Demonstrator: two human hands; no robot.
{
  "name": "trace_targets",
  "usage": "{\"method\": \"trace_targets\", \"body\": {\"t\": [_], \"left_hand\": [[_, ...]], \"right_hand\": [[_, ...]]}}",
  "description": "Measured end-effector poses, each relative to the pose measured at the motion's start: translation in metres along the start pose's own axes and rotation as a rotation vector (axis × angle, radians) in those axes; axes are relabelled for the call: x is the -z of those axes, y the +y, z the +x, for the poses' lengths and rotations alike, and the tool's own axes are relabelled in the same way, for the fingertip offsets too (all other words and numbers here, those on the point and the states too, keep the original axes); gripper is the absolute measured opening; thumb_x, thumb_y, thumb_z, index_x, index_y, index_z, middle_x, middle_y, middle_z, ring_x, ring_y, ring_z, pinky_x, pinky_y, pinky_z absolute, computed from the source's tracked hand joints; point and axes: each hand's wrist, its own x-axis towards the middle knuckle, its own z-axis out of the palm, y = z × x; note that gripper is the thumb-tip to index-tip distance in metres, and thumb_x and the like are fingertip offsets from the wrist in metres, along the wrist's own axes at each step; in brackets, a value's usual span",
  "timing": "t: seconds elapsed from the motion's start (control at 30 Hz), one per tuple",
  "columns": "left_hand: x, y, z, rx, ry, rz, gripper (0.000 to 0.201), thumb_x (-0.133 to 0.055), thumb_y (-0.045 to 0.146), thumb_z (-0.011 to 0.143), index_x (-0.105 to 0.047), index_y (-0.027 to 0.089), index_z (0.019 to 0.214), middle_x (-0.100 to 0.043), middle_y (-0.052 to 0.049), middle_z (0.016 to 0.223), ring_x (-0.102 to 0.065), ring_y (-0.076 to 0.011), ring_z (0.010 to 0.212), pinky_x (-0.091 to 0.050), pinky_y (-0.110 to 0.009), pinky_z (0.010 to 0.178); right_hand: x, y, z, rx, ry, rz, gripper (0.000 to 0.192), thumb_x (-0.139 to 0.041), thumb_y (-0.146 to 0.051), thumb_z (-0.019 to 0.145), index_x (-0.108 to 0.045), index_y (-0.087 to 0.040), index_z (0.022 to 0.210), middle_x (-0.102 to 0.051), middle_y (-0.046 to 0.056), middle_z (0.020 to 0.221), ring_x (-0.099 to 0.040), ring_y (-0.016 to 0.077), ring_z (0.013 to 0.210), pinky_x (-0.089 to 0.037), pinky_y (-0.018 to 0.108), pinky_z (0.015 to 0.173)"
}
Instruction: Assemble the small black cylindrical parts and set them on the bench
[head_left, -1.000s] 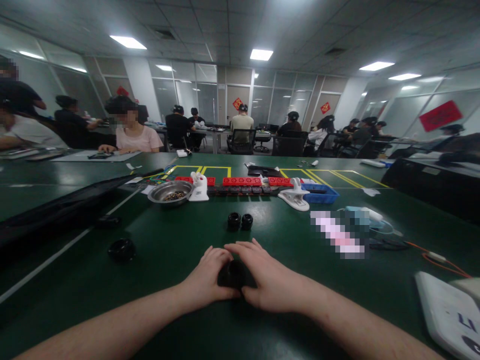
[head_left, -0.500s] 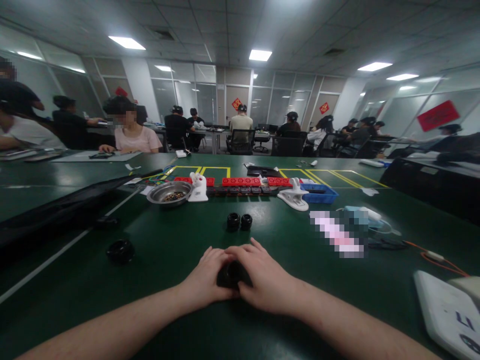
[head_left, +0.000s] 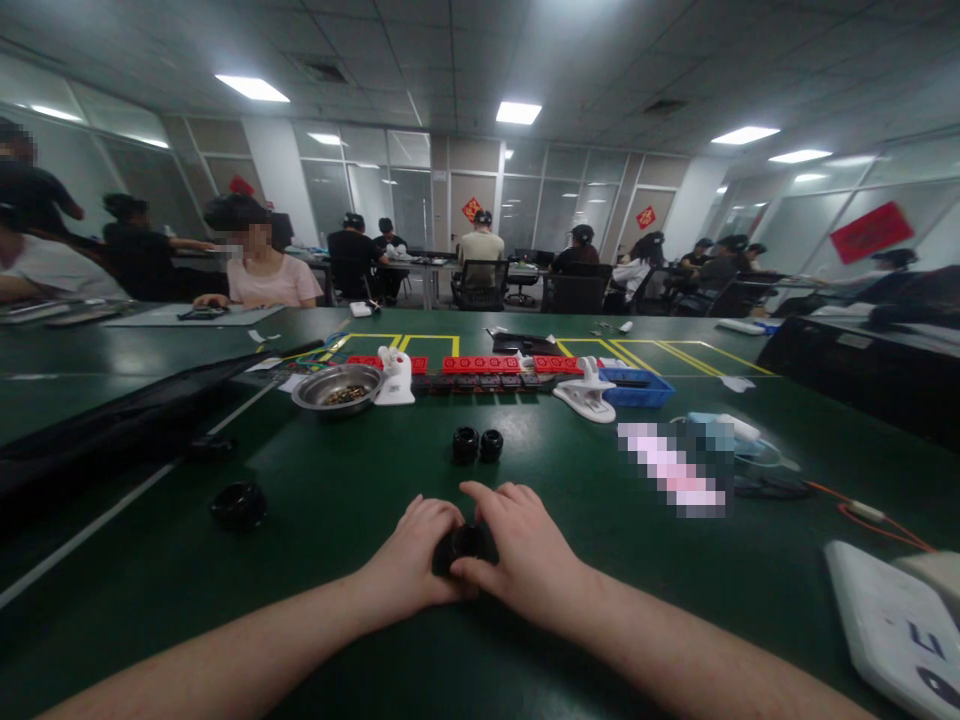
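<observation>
Since the earlier frame, the right thumb has been sliding leftward along the near side of the black part (head_left: 466, 541), and the right forefinger has been lifting clear of the left fingertips.

At far left, a loose black ring (head_left: 238, 506) is lying apart from the hands. Farther back, a steel bowl (head_left: 313, 390) is holding small brassy bits, with a white clip (head_left: 394, 380) standing just beside it.

The left hand (head_left: 412, 555) is curling around the left side of the black part, apparently pinching it between fingers and near-side thumb. The part is sitting between both hands, low over the green table (head_left: 360, 470); whether it is touching the top I cannot tell. Beyond it, two more black rings, the left one (head_left: 465, 445) and the right one (head_left: 491, 445), are standing side by side.

The right hand (head_left: 521, 560) is cupping the right side, its thumb lying across the front and its forefinger raised; whether its other fingers are pressing, I cannot tell.

For good handling, the left hand should be keeping the part steady and level while the right is regripping, bringing thumb and forefinger evenly onto opposite sides so nothing is tilting or slipping.
</observation>
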Motion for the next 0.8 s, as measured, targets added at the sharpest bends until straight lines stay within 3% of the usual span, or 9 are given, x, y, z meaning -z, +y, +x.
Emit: {"method": "trace_targets", "body": {"t": [0.13, 0.2, 0.3, 0.43, 0.53, 0.63, 0.8], "left_hand": [[0.000, 0.000, 0.000, 0.007, -0.014, -0.022, 0.050, -0.068, 0.040, 0.060, -0.048, 0.023, 0.102, -0.053, -0.006, 0.107, -0.045, -0.0266, 0.106, -0.015, -0.053, 0.100], [0.001, -0.001, -0.001, 0.012, -0.016, -0.020, 0.049, -0.067, 0.043, 0.060, -0.049, 0.022, 0.101, -0.053, -0.007, 0.107, -0.045, -0.0272, 0.106, -0.014, -0.054, 0.100], [0.001, -0.001, 0.000, 0.014, -0.023, -0.013, 0.049, -0.066, 0.047, 0.061, -0.050, 0.022, 0.100, -0.054, -0.006, 0.105, -0.046, -0.0269, 0.104, -0.013, -0.053, 0.101], [0.001, 0.001, 0.000, 0.019, -0.017, -0.009, 0.048, -0.067, 0.045, 0.059, -0.051, 0.022, 0.098, -0.054, -0.005, 0.101, -0.047, -0.0260, 0.101, -0.015, -0.053, 0.100], [0.002, 0.002, -0.001, 0.008, -0.012, -0.018, 0.046, -0.067, 0.044, 0.060, -0.051, 0.022, 0.097, -0.054, -0.004, 0.101, -0.047, -0.0260, 0.101, -0.017, -0.052, 0.099], [0.002, 0.002, -0.002, 0.008, -0.013, -0.021, 0.047, -0.067, 0.043, 0.060, -0.051, 0.022, 0.099, -0.055, -0.004, 0.103, -0.047, -0.0264, 0.103, -0.016, -0.052, 0.100], [0.003, 0.002, -0.002, -0.005, -0.061, -0.009, 0.061, -0.069, 0.047, 0.057, -0.048, 0.023, 0.109, -0.051, -0.007, 0.113, -0.042, -0.0286, 0.110, -0.010, -0.055, 0.101]], "right_hand": [[0.010, -0.001, -0.003, 0.116, -0.124, 0.099, 0.061, -0.057, -0.018, 0.066, -0.035, -0.018, 0.123, -0.052, 0.008, 0.115, -0.044, 0.0220, 0.107, -0.021, 0.044, 0.099], [0.014, -0.001, -0.004, 0.137, -0.159, 0.124, 0.062, -0.059, -0.024, 0.068, -0.033, -0.019, 0.124, -0.047, 0.008, 0.122, -0.041, 0.0230, 0.112, -0.015, 0.048, 0.101], [0.011, 0.000, -0.005, 0.098, -0.101, 0.082, 0.065, -0.060, -0.043, 0.068, -0.036, -0.017, 0.123, -0.050, 0.010, 0.118, -0.042, 0.0249, 0.110, -0.012, 0.050, 0.101], [0.001, 0.001, -0.002, 0.061, -0.016, -0.021, 0.063, -0.063, -0.042, 0.065, -0.041, -0.016, 0.118, -0.056, 0.009, 0.108, -0.047, 0.0247, 0.102, -0.015, 0.048, 0.100], [0.003, 0.001, -0.002, 0.097, -0.061, -0.022, 0.053, -0.060, -0.026, 0.069, -0.041, -0.016, 0.117, -0.057, 0.008, 0.105, -0.050, 0.0221, 0.098, -0.021, 0.045, 0.099], [0.010, -0.001, -0.003, 0.160, -0.134, 0.019, 0.056, -0.055, -0.014, 0.068, -0.037, -0.018, 0.121, -0.054, 0.008, 0.111, -0.048, 0.0204, 0.102, -0.020, 0.044, 0.100], [0.010, -0.003, -0.003, 0.148, -0.118, 0.024, 0.060, -0.063, -0.036, 0.066, -0.040, -0.019, 0.119, -0.053, 0.008, 0.112, -0.047, 0.0231, 0.102, -0.018, 0.046, 0.100]]}}
